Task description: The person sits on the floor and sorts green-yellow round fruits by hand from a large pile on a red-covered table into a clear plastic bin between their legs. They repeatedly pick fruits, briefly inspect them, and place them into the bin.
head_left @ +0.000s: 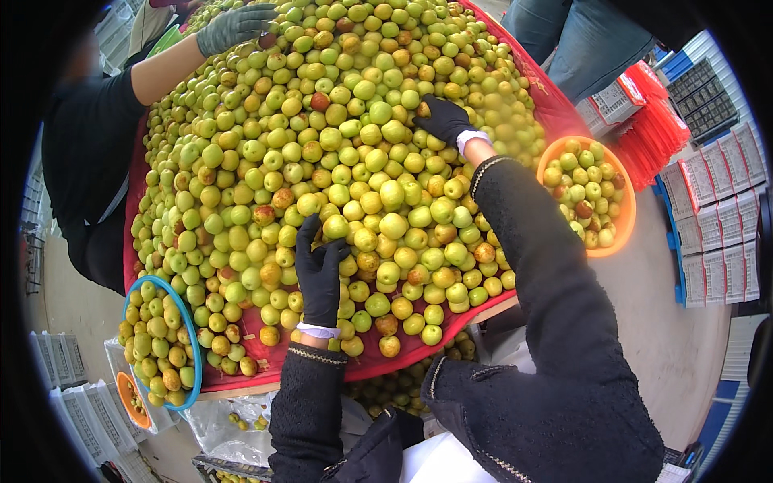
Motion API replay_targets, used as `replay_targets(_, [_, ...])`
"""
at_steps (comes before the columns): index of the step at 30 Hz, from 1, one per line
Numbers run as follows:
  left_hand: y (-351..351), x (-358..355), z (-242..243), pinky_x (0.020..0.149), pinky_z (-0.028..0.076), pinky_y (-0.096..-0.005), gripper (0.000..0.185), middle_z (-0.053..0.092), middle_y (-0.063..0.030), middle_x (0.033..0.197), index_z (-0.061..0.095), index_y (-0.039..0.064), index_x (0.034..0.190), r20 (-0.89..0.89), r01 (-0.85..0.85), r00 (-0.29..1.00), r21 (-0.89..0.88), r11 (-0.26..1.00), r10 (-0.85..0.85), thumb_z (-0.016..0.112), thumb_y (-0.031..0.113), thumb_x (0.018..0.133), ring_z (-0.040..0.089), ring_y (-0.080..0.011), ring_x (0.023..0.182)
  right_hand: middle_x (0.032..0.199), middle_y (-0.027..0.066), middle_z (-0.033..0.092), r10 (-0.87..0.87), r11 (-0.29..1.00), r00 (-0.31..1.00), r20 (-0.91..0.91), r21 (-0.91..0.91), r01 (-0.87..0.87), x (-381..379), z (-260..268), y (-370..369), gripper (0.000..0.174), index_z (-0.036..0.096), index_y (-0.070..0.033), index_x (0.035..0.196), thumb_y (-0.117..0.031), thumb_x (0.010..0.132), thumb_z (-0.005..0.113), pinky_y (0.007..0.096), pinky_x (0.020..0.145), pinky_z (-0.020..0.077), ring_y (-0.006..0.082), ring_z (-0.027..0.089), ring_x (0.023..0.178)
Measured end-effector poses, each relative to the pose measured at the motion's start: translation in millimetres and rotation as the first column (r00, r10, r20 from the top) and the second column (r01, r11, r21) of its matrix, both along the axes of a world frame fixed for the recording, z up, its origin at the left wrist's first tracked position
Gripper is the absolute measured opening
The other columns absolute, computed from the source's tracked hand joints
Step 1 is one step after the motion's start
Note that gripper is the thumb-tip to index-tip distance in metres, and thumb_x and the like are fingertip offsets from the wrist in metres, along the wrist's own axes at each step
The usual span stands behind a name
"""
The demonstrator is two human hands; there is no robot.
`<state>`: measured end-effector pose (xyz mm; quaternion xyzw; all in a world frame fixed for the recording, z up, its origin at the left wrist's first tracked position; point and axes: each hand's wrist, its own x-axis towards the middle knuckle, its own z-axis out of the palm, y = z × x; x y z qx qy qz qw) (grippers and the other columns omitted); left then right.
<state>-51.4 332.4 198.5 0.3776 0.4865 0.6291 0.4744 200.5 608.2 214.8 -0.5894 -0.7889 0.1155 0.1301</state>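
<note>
A broad heap of green and yellow jujubes [374, 160], some blotched red-brown, covers the table before me. My left hand [321, 271], in a black glove, reaches into the near part of the heap. Its thumb and forefinger are spread beside a green jujube [336, 227], and no firm grip shows. Farther out and to the right, my right hand [447, 121], also black-gloved, has its fingertips around a brown-blotched jujube [424, 110]. White cuffs show at both wrists.
Red cloth [281, 362] lines the table. A blue-rimmed basket of jujubes [194, 344] stands at the near left corner, an orange basket [628, 211] at right. A co-worker's gloved hand [237, 29] reaches over the heap; another person's jeans [574, 48] show opposite. Stacked cartons [712, 223] stand right.
</note>
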Motion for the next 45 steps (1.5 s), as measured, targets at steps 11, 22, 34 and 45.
replay_targets(11, [-7, -7, 20, 0.062, 0.054, -0.0234, 0.037, 0.061, -0.0086, 0.115, 0.048, 0.008, 0.130, 0.198, 0.249, 0.952, -0.045, 0.968, -0.235, 0.051, 0.015, 0.094, 0.063, -0.0131, 0.085, 0.068, 0.0108, 0.059, 0.377, 0.822, 0.881, -0.284, 0.541, -0.177, -87, 50, -128, 0.043, 0.062, -0.010, 0.087, -0.050, 0.076, 0.071, 0.0394, 0.062, 0.0478, 0.0287, 0.060, 0.066])
replay_targets(22, [-1, -18, 12, 0.049, 0.035, -0.0162, 0.012, 0.057, -0.0036, 0.086, 0.056, 0.009, 0.099, 0.557, 0.178, 0.820, -0.028, 0.984, -0.132, 0.056, 0.020, 0.094, 0.049, -0.0072, 0.064, 0.107, 0.0174, 0.065, 0.140, 0.982, 0.790, -0.597, 0.188, -0.032, -25, 21, -60, 0.033, 0.058, -0.001, 0.115, -0.018, 0.088, 0.062, 0.0377, 0.081, 0.0505, 0.0308, 0.064, 0.092])
replay_targets(34, [0, -24, 12, 0.068, 0.052, -0.0280, 0.026, 0.056, -0.0058, 0.105, 0.050, 0.007, 0.115, 0.565, 0.206, 0.815, -0.080, 0.975, -0.126, 0.057, 0.010, 0.090, 0.058, -0.0153, 0.088, 0.100, 0.0218, 0.064, 0.050, 0.947, 0.803, -0.594, 0.282, 0.150, 8, -34, 64, 0.038, 0.053, 0.000, 0.114, -0.021, 0.083, 0.063, 0.0381, 0.083, 0.0492, 0.0334, 0.063, 0.094])
replay_targets(45, [0, -18, 22, 0.063, 0.049, -0.0227, 0.044, 0.059, -0.0085, 0.115, 0.041, 0.007, 0.131, 0.438, 0.211, 0.884, -0.062, 0.976, -0.163, 0.057, 0.014, 0.092, 0.058, -0.0115, 0.082, 0.112, 0.0252, 0.060, 0.053, 0.993, 0.999, -0.012, 0.106, -0.051, 13, -5, 49, 0.048, 0.052, -0.004, 0.118, -0.035, 0.082, 0.058, 0.0433, 0.090, 0.0461, 0.0395, 0.059, 0.103])
